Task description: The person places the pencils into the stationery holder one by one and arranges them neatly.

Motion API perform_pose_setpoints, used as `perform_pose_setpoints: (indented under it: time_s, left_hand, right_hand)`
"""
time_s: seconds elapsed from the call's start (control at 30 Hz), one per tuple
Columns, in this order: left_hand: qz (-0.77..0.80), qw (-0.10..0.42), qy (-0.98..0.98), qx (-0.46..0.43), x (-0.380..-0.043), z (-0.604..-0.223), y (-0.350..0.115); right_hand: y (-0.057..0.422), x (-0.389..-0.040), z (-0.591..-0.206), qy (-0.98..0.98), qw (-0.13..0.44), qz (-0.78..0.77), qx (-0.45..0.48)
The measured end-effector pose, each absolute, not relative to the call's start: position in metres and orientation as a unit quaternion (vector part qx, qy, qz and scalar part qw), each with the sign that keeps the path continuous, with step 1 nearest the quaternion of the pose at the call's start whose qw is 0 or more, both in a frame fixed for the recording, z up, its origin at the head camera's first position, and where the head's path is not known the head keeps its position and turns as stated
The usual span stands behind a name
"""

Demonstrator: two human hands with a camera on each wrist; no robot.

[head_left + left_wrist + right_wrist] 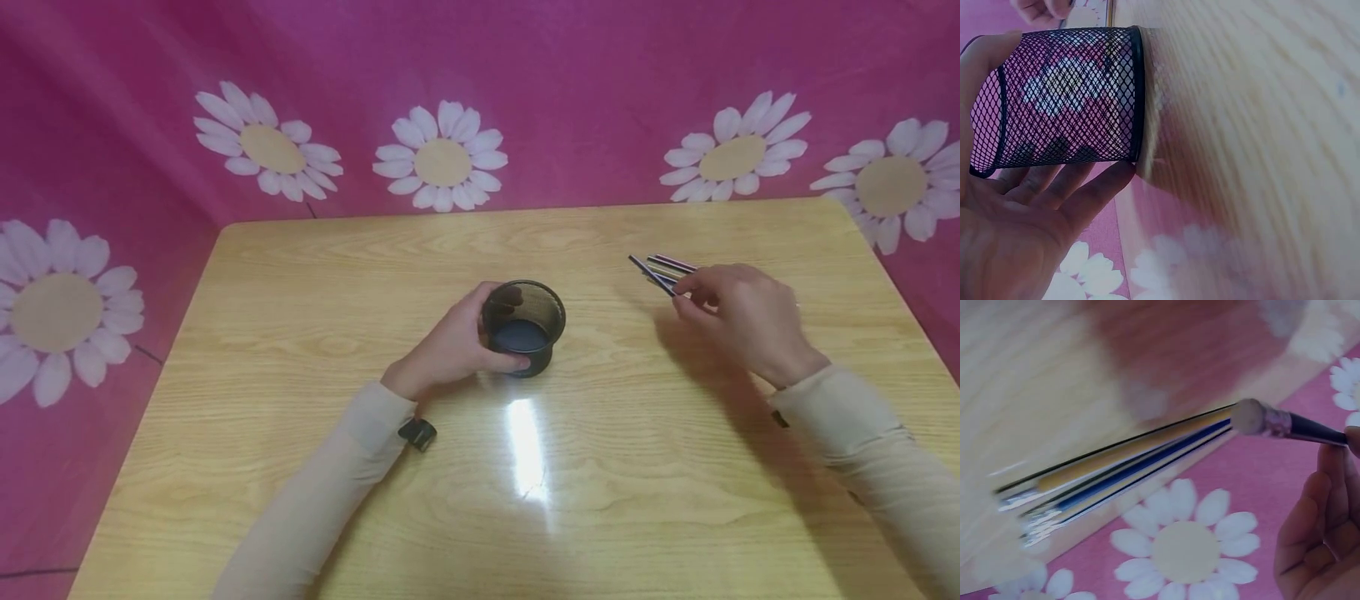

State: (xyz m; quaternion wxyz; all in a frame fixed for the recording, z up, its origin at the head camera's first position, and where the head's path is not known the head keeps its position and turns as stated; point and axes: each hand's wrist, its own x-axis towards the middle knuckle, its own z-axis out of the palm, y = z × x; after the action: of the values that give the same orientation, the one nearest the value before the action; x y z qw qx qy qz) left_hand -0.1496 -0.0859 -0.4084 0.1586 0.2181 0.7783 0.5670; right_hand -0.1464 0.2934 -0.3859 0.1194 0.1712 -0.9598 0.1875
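Observation:
My left hand (456, 335) holds a black wire-mesh pen cup (523, 337), which stands upright on the wooden table, its mouth facing up. Thumb and fingers reach round opposite sides of the cup, as the left wrist view of the mesh wall (1066, 100) also shows. To the right, my right hand (750, 317) pinches a dark pencil (649, 273) between thumb and fingertips. Its blunt eraser end (1249, 417) and metal band point toward the right wrist camera. Just behind it several pencils (1135, 465), among them yellow and blue ones with silvery ends, lie bunched on the table.
The light wood table (375, 517) ends at a pink curtain (577, 92) with large white flowers along its back and left sides. A black strap (417, 433) shows at the left wrist. Glare marks the tabletop in front of the cup.

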Motion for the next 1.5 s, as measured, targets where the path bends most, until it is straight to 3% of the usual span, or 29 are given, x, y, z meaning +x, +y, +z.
perform_pose_setpoints:
  time_s: [0.53, 1.5]
  left_hand:
    - [0.56, 0.155, 0.783, 0.225, -0.152, -0.409, -0.087]
    - [0.546, 0.149, 0.791, 0.231, -0.155, -0.41, -0.089]
  right_hand:
    - [0.245, -0.144, -0.356, -0.888, 0.219, 0.324, 0.241]
    - [0.155, -0.146, -0.321, -0.733, 0.303, 0.522, 0.314]
